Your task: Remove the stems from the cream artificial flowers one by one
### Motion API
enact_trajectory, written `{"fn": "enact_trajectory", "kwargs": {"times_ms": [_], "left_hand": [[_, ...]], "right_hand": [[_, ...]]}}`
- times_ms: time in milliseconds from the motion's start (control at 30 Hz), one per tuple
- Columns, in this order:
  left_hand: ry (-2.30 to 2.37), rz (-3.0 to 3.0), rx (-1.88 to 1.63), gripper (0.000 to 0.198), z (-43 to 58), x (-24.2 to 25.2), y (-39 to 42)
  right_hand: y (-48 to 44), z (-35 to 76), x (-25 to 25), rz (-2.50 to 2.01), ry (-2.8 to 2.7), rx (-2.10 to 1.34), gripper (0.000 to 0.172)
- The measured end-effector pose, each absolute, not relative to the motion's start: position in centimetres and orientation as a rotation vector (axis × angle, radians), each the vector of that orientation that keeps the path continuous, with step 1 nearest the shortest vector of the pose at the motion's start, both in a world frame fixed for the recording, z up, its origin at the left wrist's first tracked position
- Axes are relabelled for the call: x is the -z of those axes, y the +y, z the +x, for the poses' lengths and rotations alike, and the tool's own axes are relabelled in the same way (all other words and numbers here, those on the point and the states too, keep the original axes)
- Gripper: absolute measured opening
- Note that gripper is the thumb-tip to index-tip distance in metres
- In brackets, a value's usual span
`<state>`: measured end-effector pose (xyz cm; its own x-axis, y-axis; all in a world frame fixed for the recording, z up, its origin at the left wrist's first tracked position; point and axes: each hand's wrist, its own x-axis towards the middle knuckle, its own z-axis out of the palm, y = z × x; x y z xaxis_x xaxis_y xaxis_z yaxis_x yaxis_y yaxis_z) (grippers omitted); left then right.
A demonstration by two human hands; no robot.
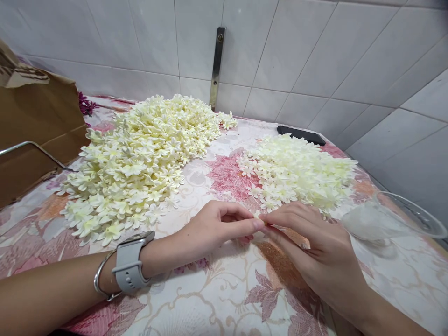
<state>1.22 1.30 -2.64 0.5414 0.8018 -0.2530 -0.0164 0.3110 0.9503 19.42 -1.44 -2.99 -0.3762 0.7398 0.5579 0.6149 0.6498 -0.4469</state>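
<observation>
My left hand [220, 226] and my right hand [315, 247] meet over the table in front of me, fingertips almost touching. Between them is a small pale flower [256, 215], mostly covered by the fingers; both hands pinch it with thumb and forefinger. To the left lies a large heap of cream-white artificial-looking flowers [147, 149]. A smaller pile of whiter flowers [301, 170] sits just beyond my right hand. The left wrist carries a grey-strapped watch [131, 261] and a silver bangle [101, 275].
A flowered tablecloth [196, 308] covers the table. A brown cardboard box [38, 126] and a bent metal rod [31, 143] stand at left. A black phone-like object [301, 135] lies behind the right pile. At right rests a clear plastic container [381, 219]. A tiled wall [280, 51] closes the back.
</observation>
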Motion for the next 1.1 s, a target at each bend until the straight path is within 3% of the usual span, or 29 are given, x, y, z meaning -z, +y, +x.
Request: {"fn": "enact_trajectory", "kwargs": {"times_ms": [133,600,867,1000,1100], "left_hand": [[0.863,1.128,-0.647,0.010,1.2,2.7,1.3],[0.893,1.054,-0.633,0.010,1.3,2.6,1.4],[0.920,1.020,-0.654,0.010,1.4,2.4,1.3],[0.910,1.100,-0.640,0.009,1.4,2.5,1.3],[0.897,1.133,-0.630,0.009,1.3,2.5,1.3]], "right_hand": [[-1.6,19.8,3.0,-1.043,-2.096,-0.291,0.022],[-1.7,19.8,2.4,-1.201,-1.992,-0.376,0.015],[-1.0,20.1,2.3,-1.042,-2.023,0.377,0.030],[-1.2,19.3,2.3,-0.926,-2.213,0.231,0.018],[-1.2,19.2,2.3,-0.937,-2.192,0.054,0.019]]}}
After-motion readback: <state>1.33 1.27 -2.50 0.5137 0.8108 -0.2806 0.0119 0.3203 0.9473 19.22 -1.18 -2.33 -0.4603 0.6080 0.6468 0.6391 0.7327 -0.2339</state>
